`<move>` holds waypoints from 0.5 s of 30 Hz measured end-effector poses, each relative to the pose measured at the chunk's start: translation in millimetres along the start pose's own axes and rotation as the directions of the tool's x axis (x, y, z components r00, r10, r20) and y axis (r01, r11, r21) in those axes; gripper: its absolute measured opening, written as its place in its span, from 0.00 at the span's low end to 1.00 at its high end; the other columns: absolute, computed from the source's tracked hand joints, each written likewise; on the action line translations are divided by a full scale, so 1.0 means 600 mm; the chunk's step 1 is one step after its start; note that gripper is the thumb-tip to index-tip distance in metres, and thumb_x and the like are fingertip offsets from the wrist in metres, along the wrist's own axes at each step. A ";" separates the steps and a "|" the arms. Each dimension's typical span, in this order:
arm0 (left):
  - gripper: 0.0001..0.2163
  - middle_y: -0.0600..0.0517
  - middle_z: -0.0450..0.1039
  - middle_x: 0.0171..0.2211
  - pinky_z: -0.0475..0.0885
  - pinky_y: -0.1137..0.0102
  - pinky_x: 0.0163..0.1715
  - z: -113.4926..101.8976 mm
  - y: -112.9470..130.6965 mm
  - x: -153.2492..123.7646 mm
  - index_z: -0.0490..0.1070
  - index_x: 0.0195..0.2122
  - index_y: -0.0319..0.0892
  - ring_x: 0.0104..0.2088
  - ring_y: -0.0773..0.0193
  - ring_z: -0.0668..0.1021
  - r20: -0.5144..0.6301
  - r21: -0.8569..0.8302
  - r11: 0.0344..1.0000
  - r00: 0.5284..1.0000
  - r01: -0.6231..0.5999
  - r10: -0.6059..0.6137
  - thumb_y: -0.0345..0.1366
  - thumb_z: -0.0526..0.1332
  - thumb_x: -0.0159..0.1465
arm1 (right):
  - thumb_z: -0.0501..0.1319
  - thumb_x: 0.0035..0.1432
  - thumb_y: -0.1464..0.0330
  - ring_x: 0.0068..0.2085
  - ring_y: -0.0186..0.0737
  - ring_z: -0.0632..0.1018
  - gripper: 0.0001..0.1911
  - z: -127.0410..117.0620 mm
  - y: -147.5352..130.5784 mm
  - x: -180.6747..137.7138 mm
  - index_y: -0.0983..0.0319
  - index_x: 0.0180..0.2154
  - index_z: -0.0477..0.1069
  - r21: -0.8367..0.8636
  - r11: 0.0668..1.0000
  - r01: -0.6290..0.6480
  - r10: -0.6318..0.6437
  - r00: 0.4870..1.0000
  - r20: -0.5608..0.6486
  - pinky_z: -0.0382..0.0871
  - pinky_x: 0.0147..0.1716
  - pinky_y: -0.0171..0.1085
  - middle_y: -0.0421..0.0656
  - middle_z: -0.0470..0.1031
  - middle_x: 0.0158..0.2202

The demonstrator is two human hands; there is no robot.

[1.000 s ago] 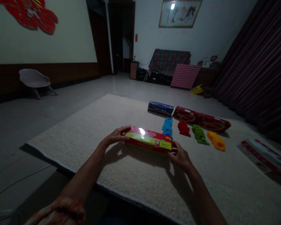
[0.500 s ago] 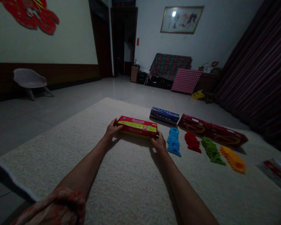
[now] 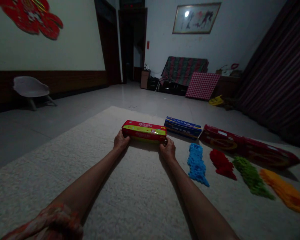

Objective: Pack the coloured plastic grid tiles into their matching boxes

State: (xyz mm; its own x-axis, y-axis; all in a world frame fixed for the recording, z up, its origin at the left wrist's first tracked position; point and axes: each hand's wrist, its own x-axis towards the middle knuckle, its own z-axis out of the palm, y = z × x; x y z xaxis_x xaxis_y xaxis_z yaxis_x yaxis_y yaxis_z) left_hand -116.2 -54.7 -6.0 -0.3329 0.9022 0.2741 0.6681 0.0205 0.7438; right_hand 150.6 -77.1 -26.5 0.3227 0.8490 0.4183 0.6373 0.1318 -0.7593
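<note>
A long red box with a green-yellow label (image 3: 144,130) lies on the cream rug (image 3: 130,193), lined up to the left of a blue box (image 3: 183,127). My left hand (image 3: 121,141) grips its left end and my right hand (image 3: 167,149) grips its right end, both with fingers closed on the box. To the right of my right hand lie piles of small pieces in a row: blue (image 3: 197,163), red (image 3: 222,163), green (image 3: 251,177) and orange (image 3: 285,191).
Two red boxes (image 3: 245,146) lie end to end behind the piles. A white chair (image 3: 30,88) stands by the left wall. A covered sofa (image 3: 185,70) and a checked board (image 3: 202,85) stand at the far wall. Dark curtains hang on the right.
Both hands have carried the red box away from me and set it on the rug beside the blue box. The view has moved forward, so the piles look nearer.
</note>
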 end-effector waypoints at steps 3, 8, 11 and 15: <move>0.24 0.39 0.80 0.47 0.75 0.58 0.49 0.017 0.002 0.050 0.68 0.57 0.40 0.49 0.45 0.81 -0.013 0.025 0.999 1.000 0.023 -0.023 0.36 0.64 0.58 | 0.59 0.48 0.68 0.42 0.49 0.77 0.22 0.034 -0.001 0.042 0.65 0.47 0.72 0.004 1.000 0.029 -0.029 0.999 0.013 0.72 0.47 0.46 0.52 0.75 0.41; 0.24 0.38 0.79 0.49 0.73 0.56 0.52 0.047 0.008 0.125 0.67 0.57 0.40 0.51 0.44 0.80 -0.038 0.043 0.998 0.998 0.053 -0.052 0.34 0.64 0.58 | 0.60 0.50 0.68 0.44 0.49 0.78 0.24 0.082 0.007 0.085 0.64 0.51 0.69 0.020 0.996 0.083 -0.084 0.995 0.053 0.72 0.48 0.46 0.52 0.76 0.45; 0.27 0.35 0.76 0.53 0.71 0.55 0.55 0.069 0.010 0.159 0.65 0.59 0.38 0.54 0.43 0.78 -0.054 0.037 0.998 0.998 0.041 -0.039 0.33 0.64 0.57 | 0.59 0.52 0.69 0.47 0.49 0.77 0.26 0.103 0.017 0.096 0.63 0.55 0.65 0.052 0.991 0.124 -0.127 0.990 0.056 0.71 0.50 0.47 0.54 0.76 0.49; 0.30 0.33 0.74 0.54 0.70 0.54 0.57 0.101 0.014 0.193 0.63 0.61 0.35 0.56 0.41 0.76 -0.091 0.023 0.999 0.995 0.030 -0.028 0.32 0.65 0.56 | 0.56 0.52 0.72 0.51 0.50 0.76 0.26 0.120 0.025 0.109 0.63 0.55 0.65 0.040 0.985 0.169 -0.172 0.983 0.061 0.69 0.54 0.49 0.54 0.74 0.52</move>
State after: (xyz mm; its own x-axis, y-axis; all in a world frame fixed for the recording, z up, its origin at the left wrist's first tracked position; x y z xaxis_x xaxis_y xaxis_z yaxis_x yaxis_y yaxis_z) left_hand -109.0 75.8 -5.0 -0.4106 0.8583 0.3078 0.6729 0.0574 0.7375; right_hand 130.9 17.2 -46.5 0.1654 0.8434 0.5112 0.6539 0.2942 -0.6970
